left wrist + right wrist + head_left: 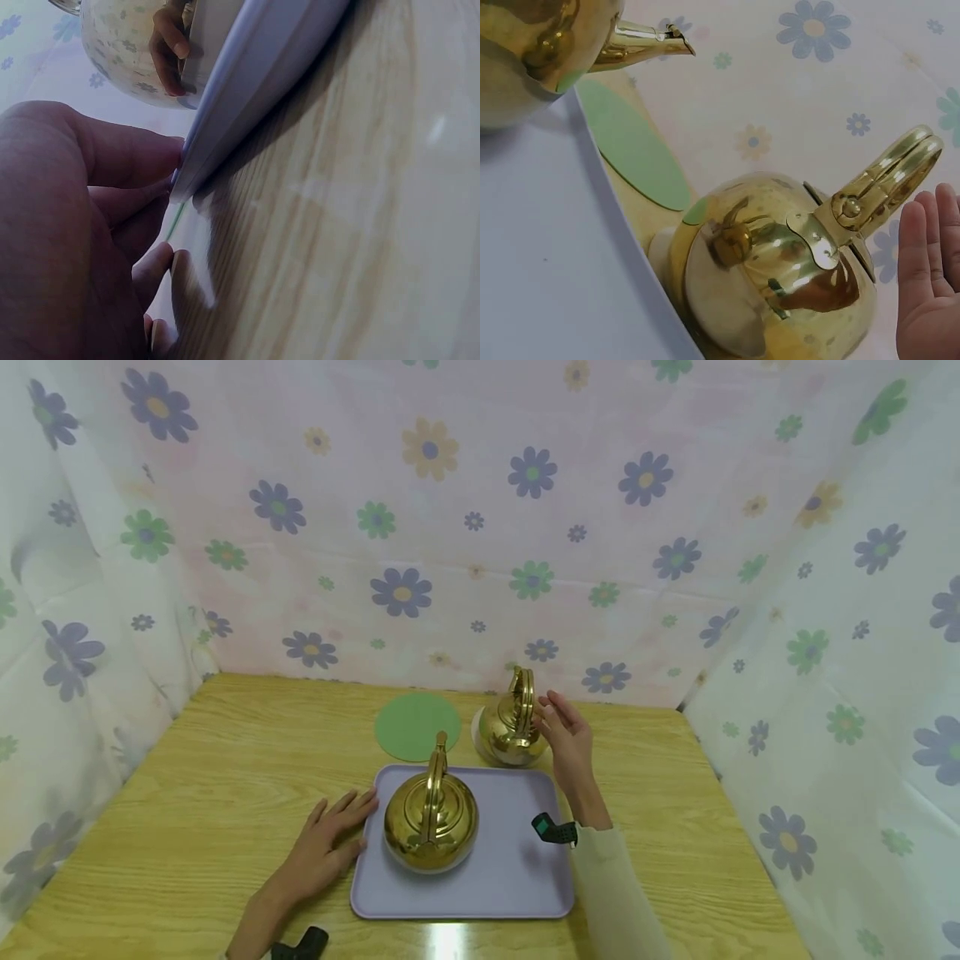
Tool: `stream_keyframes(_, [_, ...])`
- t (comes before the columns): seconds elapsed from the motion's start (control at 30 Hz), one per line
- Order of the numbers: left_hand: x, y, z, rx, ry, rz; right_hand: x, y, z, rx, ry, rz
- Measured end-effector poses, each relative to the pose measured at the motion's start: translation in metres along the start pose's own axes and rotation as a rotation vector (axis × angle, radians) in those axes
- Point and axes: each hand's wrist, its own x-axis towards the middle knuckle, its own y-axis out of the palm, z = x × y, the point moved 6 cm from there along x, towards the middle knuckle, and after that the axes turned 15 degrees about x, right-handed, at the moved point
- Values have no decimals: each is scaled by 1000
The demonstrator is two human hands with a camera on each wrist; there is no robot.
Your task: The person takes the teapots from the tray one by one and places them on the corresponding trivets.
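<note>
Gold kettle [497, 735], one: just left of my right hand [572, 752], fingers straight, side by side, not gripping; its handle [528, 695] stands up, presumably easing a grasp. Tray [517, 868], one: edge touched by extended fingers of my left hand [322, 849], perhaps for steadiness; second kettle [453, 831] aboard, right of them.
</note>
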Motion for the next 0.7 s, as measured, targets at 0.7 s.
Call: stream_keyframes(0.7, [1,0,0,-10,-6,11,-53,-4,1,174,134,111])
